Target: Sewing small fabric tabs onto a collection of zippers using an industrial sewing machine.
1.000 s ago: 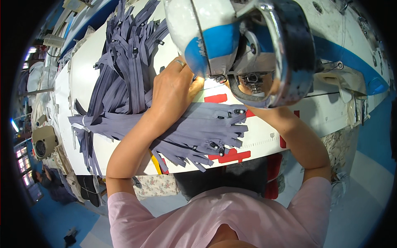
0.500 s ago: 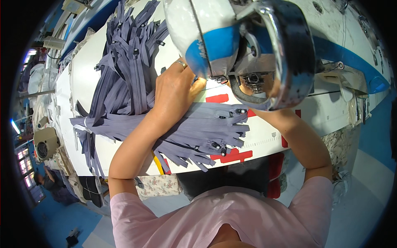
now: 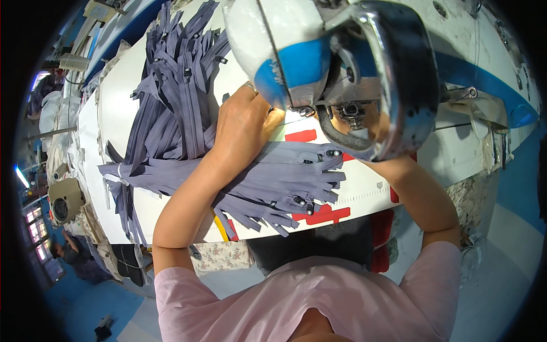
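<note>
Here the left hand (image 3: 242,122) lies flat, fingers together, pressing grey-violet zippers (image 3: 285,176) on the white table (image 3: 122,108) by the sewing machine (image 3: 336,68). The right hand is hidden behind the machine head, its grip impossible to tell. Feeding at the needle seems underway, which calls for steady guidance.

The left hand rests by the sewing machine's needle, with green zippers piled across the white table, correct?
Not quite: the zippers are greyish purple, not green. The head view shows this. The left hand is indeed by the sewing machine, on the white table.
</note>
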`<action>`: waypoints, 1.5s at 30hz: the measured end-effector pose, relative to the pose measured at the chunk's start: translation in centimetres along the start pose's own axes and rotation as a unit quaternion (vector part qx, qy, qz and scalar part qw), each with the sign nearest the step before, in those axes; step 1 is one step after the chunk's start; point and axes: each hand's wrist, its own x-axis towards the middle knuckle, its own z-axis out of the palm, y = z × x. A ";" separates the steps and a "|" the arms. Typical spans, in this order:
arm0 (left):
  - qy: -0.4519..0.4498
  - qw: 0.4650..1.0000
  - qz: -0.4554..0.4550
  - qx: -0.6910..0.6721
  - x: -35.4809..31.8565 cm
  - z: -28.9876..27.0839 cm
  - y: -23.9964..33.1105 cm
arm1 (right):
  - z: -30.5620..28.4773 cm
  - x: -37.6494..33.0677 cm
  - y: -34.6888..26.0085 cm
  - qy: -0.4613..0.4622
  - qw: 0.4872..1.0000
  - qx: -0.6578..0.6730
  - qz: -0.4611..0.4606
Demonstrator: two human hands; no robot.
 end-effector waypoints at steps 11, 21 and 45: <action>-0.005 1.000 0.000 0.010 0.0 0.5 -0.7 | -0.1 -0.1 -0.6 -0.009 0.995 -0.098 -0.021; -0.030 0.999 -0.036 0.026 -0.1 0.0 0.0 | -0.6 0.4 -1.6 0.024 0.997 -0.065 0.014; -0.047 0.996 -0.051 0.051 0.0 0.1 0.2 | -0.3 0.1 -0.9 0.006 0.998 0.018 0.056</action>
